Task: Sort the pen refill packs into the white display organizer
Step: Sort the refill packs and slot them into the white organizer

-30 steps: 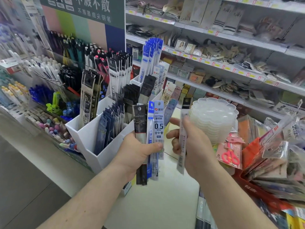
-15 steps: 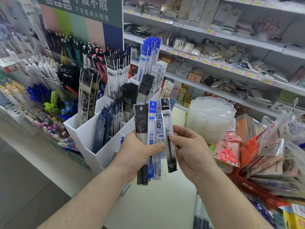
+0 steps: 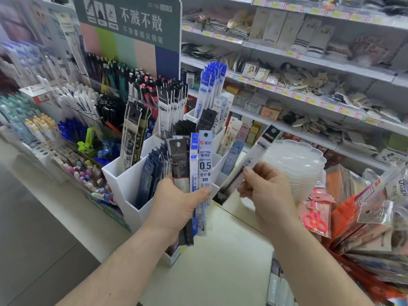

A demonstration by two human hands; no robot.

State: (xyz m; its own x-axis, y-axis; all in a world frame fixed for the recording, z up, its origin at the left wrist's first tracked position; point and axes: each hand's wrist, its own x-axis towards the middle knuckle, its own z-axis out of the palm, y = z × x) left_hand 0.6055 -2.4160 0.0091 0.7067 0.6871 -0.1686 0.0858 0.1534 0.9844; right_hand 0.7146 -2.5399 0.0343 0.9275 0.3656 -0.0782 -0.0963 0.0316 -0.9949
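Note:
My left hand [image 3: 176,204] grips a fan of pen refill packs [image 3: 194,171] upright: a black one, a blue one and a white one marked 0.5. My right hand [image 3: 265,193] pinches a single clear pack with a black header [image 3: 247,164], tilted up to the right, just right of the fan. Behind both hands stands the white display organizer [image 3: 130,186], its stepped compartments holding several dark blue, black, white and blue refill packs.
A stack of clear scalloped plastic trays [image 3: 295,164] stands right of the organizer. Hanging packets and pink scissors [image 3: 314,219] crowd the right side. Pen racks [image 3: 72,120] fill the left, and store shelves [image 3: 309,93] run behind. The cream counter [image 3: 220,268] lies below my hands.
My right hand has pulled the black-header pack away from the fan in my left hand, moving it right and tilting it. The left hand has kept its fan still.

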